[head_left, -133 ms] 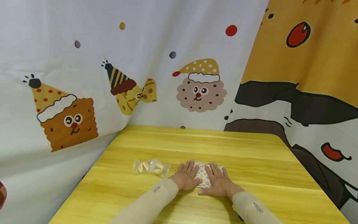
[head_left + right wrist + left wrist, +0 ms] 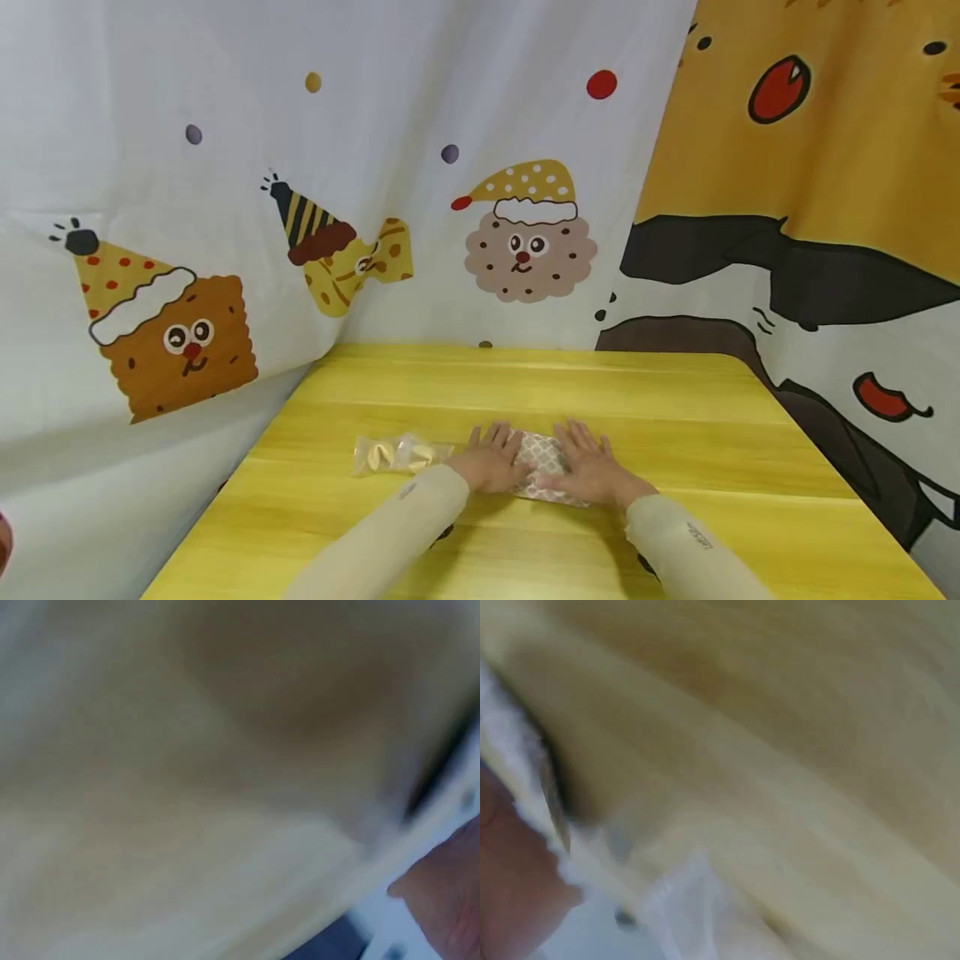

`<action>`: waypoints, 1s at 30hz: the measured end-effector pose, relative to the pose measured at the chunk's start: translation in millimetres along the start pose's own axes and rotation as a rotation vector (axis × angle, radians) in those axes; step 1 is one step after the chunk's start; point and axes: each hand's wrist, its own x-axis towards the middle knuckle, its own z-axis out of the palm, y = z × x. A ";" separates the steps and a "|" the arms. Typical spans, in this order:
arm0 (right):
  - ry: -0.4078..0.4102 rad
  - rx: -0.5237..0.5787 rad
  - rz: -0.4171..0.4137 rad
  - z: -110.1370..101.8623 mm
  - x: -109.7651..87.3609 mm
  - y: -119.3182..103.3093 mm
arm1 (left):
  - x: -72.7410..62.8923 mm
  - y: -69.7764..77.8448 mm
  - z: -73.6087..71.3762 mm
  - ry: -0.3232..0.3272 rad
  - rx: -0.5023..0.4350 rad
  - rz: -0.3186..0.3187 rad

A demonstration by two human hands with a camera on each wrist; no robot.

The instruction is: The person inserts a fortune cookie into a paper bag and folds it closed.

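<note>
A flat, grey-and-white lattice-patterned piece (image 2: 542, 452), like a folded cloth or packet, lies on the table between both hands in the head view. My left hand (image 2: 491, 462) is at its left edge, fingers spread and pointing forward. Over its right part is my right hand (image 2: 592, 473), fingers extended and thumb across the pattern, hiding that side. Left of the left hand lie two fortune cookies (image 2: 380, 456) in clear wrappers. The left wrist view is blurred, with a clear wrapper (image 2: 705, 911) at the bottom; the right wrist view shows mostly blurred table.
The yellow wood-grain table (image 2: 675, 433) reaches back to a white curtain (image 2: 420, 83) printed with cartoon cookies. Another printed curtain (image 2: 862, 275) hangs along the right side.
Both hands have shifted slightly, with the right thumb moving up over the patterned piece, so its front edge shows more. The head view has tilted a little.
</note>
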 end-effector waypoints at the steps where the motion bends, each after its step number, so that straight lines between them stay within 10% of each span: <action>1: 0.035 0.009 0.018 -8.7 0.9 5.7 | 0.6 -8.0 -3.7 0.045 -0.013 -0.002; 7: 0.189 -0.056 0.154 -51.4 -1.5 39.5 | -6.2 -53.0 -37.1 0.301 -0.079 -0.087; 15: 0.173 -0.062 0.181 -55.9 -6.1 53.4 | -4.6 -61.0 -55.3 0.299 -0.099 -0.116; 30: 0.005 -0.004 -0.056 18.6 15.8 -32.7 | -10.0 -31.5 3.2 0.127 0.119 -0.012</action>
